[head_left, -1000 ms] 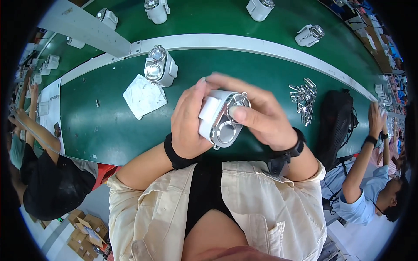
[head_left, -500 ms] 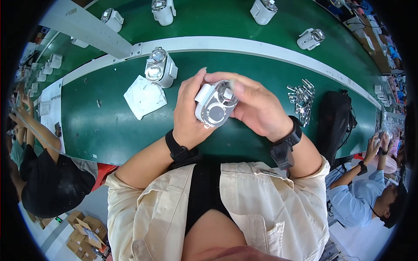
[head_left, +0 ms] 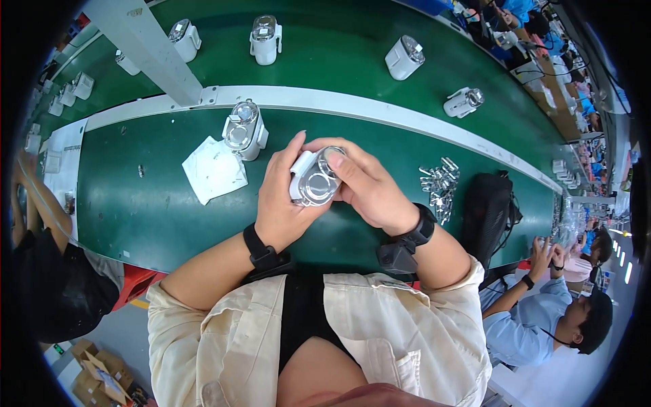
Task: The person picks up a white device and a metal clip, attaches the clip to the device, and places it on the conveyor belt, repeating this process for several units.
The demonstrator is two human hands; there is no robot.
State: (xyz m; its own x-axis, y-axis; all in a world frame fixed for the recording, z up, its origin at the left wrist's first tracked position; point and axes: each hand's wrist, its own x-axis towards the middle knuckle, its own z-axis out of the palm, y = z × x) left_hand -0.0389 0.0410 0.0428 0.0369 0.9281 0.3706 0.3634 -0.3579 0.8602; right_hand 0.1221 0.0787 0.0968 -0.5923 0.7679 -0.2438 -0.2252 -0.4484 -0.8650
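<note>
Between my two hands, above the green table, is a white rounded device (head_left: 317, 186) with a clear top cover and a side clip. My left hand (head_left: 277, 193) wraps round its left side. My right hand (head_left: 371, 183) grips it from the right, fingers behind the far end and thumb pressed on the top cover. A similar white device (head_left: 243, 130) stands ahead to the left, on the edge of a white square sheet (head_left: 213, 171). Right of my hands lies a pile of small shiny metal parts (head_left: 441, 186).
A black bag (head_left: 487, 210) lies on the table's right side. Beyond a white rail (head_left: 325, 100), several white devices stand on a green surface, and a grey post (head_left: 148, 51) rises at the left. People sit at both sides; the right one wears light blue (head_left: 532, 329).
My right thumb has come down onto the top of the device and the right hand has closed round it. The whole view has shifted and tilted slightly.
</note>
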